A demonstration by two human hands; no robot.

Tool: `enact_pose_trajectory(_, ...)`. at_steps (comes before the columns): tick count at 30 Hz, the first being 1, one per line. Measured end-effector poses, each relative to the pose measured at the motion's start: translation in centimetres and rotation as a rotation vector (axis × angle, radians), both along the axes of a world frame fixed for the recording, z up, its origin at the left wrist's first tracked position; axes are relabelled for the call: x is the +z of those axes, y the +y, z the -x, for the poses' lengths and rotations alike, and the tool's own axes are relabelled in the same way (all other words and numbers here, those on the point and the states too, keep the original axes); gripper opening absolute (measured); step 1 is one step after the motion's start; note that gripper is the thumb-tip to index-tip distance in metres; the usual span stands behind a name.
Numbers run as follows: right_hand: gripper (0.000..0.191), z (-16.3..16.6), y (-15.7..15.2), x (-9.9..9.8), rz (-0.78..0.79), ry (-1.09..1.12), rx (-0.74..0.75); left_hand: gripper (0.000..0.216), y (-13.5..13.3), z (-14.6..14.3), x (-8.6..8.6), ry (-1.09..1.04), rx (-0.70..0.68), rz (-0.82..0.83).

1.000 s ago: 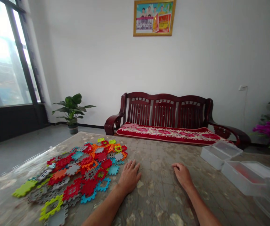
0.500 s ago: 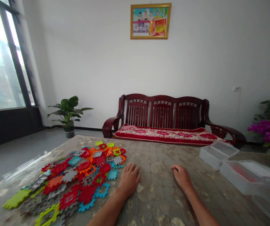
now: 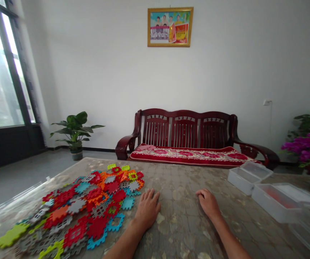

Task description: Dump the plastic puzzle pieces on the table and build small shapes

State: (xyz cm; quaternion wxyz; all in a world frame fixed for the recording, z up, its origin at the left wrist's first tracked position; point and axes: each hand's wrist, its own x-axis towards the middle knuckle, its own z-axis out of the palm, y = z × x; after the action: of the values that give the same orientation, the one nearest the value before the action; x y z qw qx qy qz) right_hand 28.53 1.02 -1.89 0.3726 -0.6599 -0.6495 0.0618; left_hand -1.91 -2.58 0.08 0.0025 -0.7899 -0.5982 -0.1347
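Observation:
My left hand [image 3: 147,208] lies palm down on the patterned tabletop [image 3: 178,223], fingers stretched out and holding nothing. Just left of it spreads a pile of interlocking plastic tiles [image 3: 97,226] with toothed edges, in red, grey, orange, blue and lime green. Some tiles have window-like cutouts, and many overlap. The closest to my fingers is a light blue tile [image 3: 128,203], apart from them. On the right, my right hand [image 3: 208,202] rests on the table with its fingers curled in. Nothing shows in that hand.
Clear plastic boxes with open lids stand at the right: a smaller box [image 3: 239,182] and a larger box [image 3: 275,208] with something red inside. Purple flowers [image 3: 306,147] are at the right edge. Beyond the table are a wooden bench [image 3: 185,131] and a potted plant [image 3: 76,133].
The whole view has shifted slightly as the head moved. Both hands stay in place on the table, and the tiles look the same.

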Motion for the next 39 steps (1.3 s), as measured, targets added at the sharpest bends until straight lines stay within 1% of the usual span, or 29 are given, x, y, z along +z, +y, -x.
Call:
enact_pose_trajectory(5,0.032,0.0,0.1,0.0,-0.009,0.012,-0.001,0.045,-0.1,0.0,0.1,-0.009,-0.003,0.004)
enact_pose_trajectory(10,0.032,-0.3,0.4,-0.6,-0.024,0.033,0.029,0.046,0.0,0.0,0.1,-0.021,-0.001,0.01)
enact_pose_trajectory(15,0.031,-0.6,0.6,-0.9,-0.021,0.071,0.046,0.047,-0.1,0.0,0.5,-0.004,0.009,0.038)
enact_pose_trajectory(20,0.031,-0.6,0.4,-0.8,-0.001,0.092,0.048,0.047,-0.2,-0.1,0.8,-0.001,0.003,0.05)
enact_pose_trajectory(28,0.032,-0.5,-0.1,-0.2,0.001,0.107,0.073,0.046,0.3,0.0,0.5,-0.014,-0.006,0.027)
enact_pose_trajectory(32,0.033,-0.2,-0.3,0.1,0.023,0.071,0.061,0.046,0.6,0.1,0.4,-0.028,-0.017,0.028)
enact_pose_trajectory(34,0.034,0.1,-0.5,0.2,0.024,0.032,0.084,0.045,0.7,0.3,0.4,-0.034,-0.026,0.026)
enact_pose_trajectory(37,0.035,0.5,-0.8,0.3,0.01,-0.043,0.142,0.043,1.2,1.0,0.8,-0.014,0.018,-0.037)
enact_pose_trajectory(39,0.034,0.7,-1.0,0.3,0.004,-0.085,0.161,0.047,1.6,1.7,1.0,0.028,0.11,-0.124)
